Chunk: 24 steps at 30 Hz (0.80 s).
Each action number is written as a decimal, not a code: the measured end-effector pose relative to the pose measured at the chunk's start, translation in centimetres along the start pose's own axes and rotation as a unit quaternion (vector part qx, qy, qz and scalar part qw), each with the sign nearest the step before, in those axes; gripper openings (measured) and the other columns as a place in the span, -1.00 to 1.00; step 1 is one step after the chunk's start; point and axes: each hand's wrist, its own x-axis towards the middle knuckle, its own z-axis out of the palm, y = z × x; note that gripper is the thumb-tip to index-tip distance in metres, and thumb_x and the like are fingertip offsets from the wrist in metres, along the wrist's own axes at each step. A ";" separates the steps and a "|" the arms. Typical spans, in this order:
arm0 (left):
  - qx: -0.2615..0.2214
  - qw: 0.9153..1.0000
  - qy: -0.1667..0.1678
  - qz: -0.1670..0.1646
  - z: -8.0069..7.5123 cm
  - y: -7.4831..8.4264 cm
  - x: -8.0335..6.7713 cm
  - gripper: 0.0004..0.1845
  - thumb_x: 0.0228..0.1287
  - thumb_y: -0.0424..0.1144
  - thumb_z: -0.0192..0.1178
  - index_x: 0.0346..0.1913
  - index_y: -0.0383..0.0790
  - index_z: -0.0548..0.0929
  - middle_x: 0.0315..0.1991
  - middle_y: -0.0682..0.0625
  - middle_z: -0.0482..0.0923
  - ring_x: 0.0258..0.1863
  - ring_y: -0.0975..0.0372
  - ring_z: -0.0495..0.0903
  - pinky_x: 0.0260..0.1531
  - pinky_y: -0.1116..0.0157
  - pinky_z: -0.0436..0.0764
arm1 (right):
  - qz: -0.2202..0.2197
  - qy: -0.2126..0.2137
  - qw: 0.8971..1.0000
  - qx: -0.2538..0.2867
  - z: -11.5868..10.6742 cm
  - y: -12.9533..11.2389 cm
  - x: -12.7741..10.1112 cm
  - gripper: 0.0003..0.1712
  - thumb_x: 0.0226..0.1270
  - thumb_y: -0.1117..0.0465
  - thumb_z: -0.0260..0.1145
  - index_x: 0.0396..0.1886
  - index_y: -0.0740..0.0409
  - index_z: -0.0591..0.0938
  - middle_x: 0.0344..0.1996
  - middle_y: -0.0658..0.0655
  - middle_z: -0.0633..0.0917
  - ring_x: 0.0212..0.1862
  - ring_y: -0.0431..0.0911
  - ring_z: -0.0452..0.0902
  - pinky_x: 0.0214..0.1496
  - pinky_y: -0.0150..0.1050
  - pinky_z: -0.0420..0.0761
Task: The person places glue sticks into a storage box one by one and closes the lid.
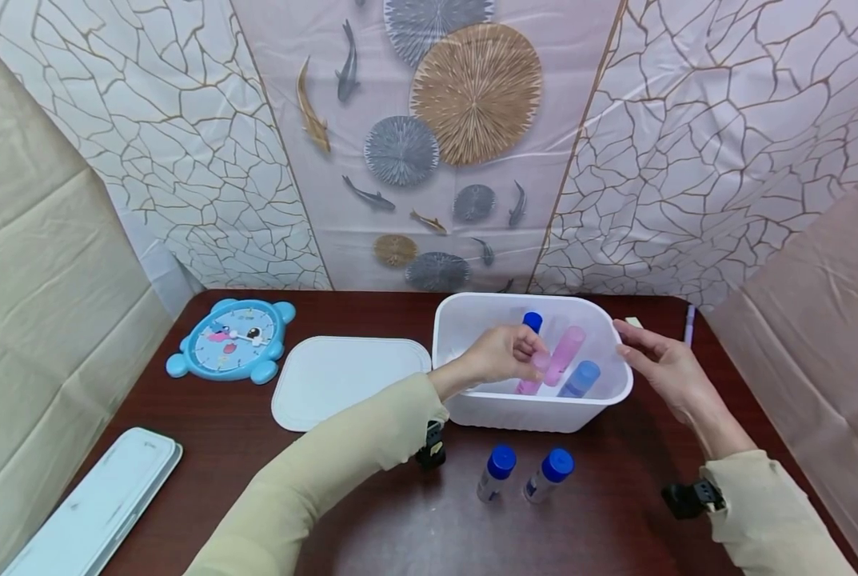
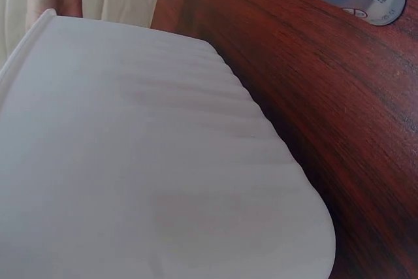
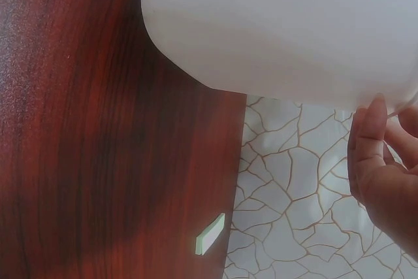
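A white plastic bin (image 1: 525, 413) stands near the back of the table. My left hand (image 1: 504, 352) reaches over its front rim and pinches the top of a pink tube (image 1: 528, 387) inside. Beside that tube are another pink tube (image 1: 567, 350), a light-blue-capped tube (image 1: 583, 376) and a blue-capped one (image 1: 532, 322). My right hand (image 1: 662, 364) grips the bin's right rim; in the right wrist view its thumb (image 3: 372, 125) lies against the outer wall. Two clear bottles with blue caps (image 1: 496, 472) (image 1: 548, 475) stand before the bin.
Left of the bin lies a white lid (image 1: 345, 376), with a blue bear-shaped toy clock (image 1: 234, 340) further left. A long white case (image 1: 97, 500) rests along the left edge. At the back right are a purple pen (image 1: 689, 324) and a small pale block (image 3: 210, 234).
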 end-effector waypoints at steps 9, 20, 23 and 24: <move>0.020 1.000 -0.017 -0.008 0.1 0.1 -0.1 -0.68 -0.04 -0.48 0.40 -0.17 -0.26 0.61 -0.22 -0.01 0.64 -0.23 0.36 0.59 -0.21 0.56 0.56 | 0.001 0.003 1.000 -0.007 -0.1 -0.1 -0.1 -0.30 0.42 -0.02 0.09 0.39 0.29 0.22 0.35 0.40 0.24 0.42 0.24 -0.05 -0.05 -0.68 0.43; 0.045 0.998 -0.035 0.011 -1.3 0.9 -1.2 -0.39 0.07 -0.35 0.38 0.23 -0.26 0.45 0.19 -0.11 0.49 0.17 0.17 0.49 0.05 0.51 0.49 | -0.001 0.003 1.000 -0.009 0.0 0.0 -0.1 -0.31 0.43 -0.01 0.08 0.39 0.30 0.21 0.34 0.42 0.24 0.42 0.26 -0.04 -0.03 -0.66 0.44; 0.005 0.999 -0.025 0.041 -2.1 1.6 -2.7 -0.42 0.11 -0.35 0.35 0.23 -0.30 0.45 0.19 -0.14 0.49 0.16 0.12 0.50 0.05 0.49 0.50 | -0.002 0.003 1.000 -0.008 0.1 0.1 -0.1 -0.30 0.43 -0.01 0.08 0.39 0.30 0.21 0.35 0.42 0.23 0.42 0.26 -0.04 -0.04 -0.67 0.43; -0.018 0.998 -0.029 0.052 -2.4 1.8 -3.3 -0.45 0.12 -0.37 0.33 0.21 -0.32 0.47 0.16 -0.17 0.51 0.14 0.11 0.52 0.03 0.47 0.52 | -0.002 0.002 1.000 -0.007 0.1 0.0 -0.1 -0.30 0.43 -0.01 0.08 0.39 0.30 0.21 0.35 0.42 0.23 0.42 0.26 -0.05 -0.04 -0.68 0.43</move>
